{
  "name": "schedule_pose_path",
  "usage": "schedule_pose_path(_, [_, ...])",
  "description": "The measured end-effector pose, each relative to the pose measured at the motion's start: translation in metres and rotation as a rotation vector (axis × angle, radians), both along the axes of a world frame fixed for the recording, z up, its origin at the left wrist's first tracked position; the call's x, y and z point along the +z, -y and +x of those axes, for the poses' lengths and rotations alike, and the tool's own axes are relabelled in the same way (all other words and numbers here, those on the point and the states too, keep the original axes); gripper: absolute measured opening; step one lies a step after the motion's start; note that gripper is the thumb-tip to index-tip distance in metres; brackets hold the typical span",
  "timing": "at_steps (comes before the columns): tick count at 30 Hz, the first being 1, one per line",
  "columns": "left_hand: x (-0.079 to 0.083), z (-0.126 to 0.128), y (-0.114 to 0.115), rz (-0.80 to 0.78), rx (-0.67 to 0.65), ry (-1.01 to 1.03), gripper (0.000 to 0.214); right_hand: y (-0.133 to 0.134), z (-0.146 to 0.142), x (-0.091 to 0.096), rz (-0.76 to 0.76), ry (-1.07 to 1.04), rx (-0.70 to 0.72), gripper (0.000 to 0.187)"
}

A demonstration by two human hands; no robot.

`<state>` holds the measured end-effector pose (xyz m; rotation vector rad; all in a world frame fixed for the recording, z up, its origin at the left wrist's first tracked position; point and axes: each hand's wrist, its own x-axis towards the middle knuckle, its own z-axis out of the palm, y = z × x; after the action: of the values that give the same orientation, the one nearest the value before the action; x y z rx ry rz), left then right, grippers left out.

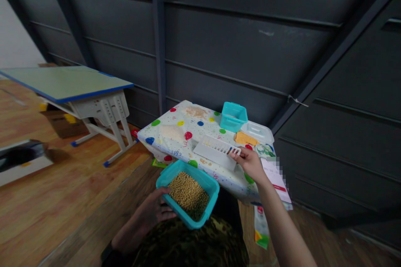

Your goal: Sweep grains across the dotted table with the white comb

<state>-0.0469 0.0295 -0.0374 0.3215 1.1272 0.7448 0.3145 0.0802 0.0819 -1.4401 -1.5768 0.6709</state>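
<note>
My left hand is wrapped round the near-left rim of a teal plastic tub, which I hold at lap height below the table's front edge. Round tan beans that look like soybeans cover its bottom. My right hand pinches the right end of a white slotted plastic piece at the front of the table. A row of slots runs along its upper part. Behind it lie a pale grain heap and a browner grain heap on the cloth.
A balloon-print cloth covers the small table. Toward its back right are a second teal tub, a clear lid, an orange cloth and papers. A dark panelled wall stands behind; a green-topped desk is left.
</note>
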Motion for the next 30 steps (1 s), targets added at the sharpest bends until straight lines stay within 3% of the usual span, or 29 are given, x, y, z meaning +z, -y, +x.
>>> schedule_pose_path(6, [0.005,-0.002,0.001,0.006,-0.015,0.001,0.041,-0.002,0.003,-0.002,-0.028,0.008,0.025,0.066])
schedule_pose_path(12, [0.002,-0.001,-0.001,-0.003,-0.004,-0.005,0.05,0.001,0.001,-0.001,-0.058,-0.029,0.055,0.066])
schedule_pose_path(22, [0.011,0.004,0.002,-0.026,-0.015,-0.043,0.02,0.001,0.001,-0.005,-0.058,-0.068,0.072,0.058])
schedule_pose_path(30, [-0.006,0.004,-0.002,-0.031,-0.006,-0.059,0.023,0.001,0.001,-0.006,-0.063,-0.094,0.053,0.058])
